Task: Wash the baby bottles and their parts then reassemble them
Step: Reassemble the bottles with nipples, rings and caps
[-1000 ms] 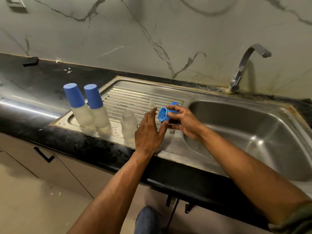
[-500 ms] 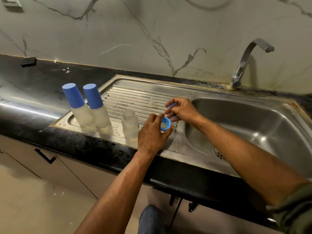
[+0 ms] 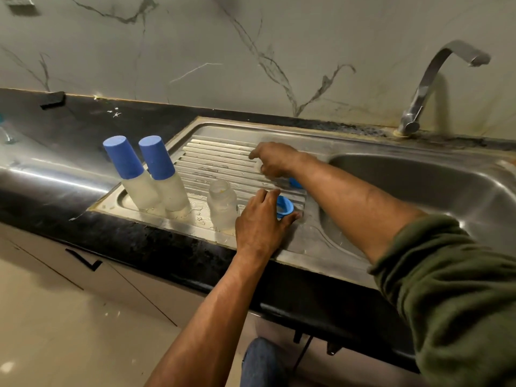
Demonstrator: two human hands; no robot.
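Note:
Two assembled baby bottles [image 3: 145, 188] with blue caps [image 3: 157, 160] stand at the left end of the steel drainboard [image 3: 212, 160]. An open clear bottle body [image 3: 222, 205] stands just right of them. My left hand [image 3: 259, 224] is beside that bottle and holds a blue screw ring [image 3: 284, 206] between thumb and fingers. My right hand [image 3: 275, 162] reaches across the drainboard ribs, its fingers curled over a small clear nipple [image 3: 259, 166] that is mostly hidden. A blue cap [image 3: 295, 182] peeks out under my right wrist.
The sink basin [image 3: 418, 196] lies to the right, with the faucet [image 3: 418, 101] behind it by the marble wall. Black countertop [image 3: 83, 127] surrounds the sink. A small black object [image 3: 53, 99] sits at the back left. Cabinet doors and floor are below.
My right hand let go of the blue parts and moved back-left onto the nipple on the drainboard. The ring passed to my left hand, which now holds it low beside the open bottle.

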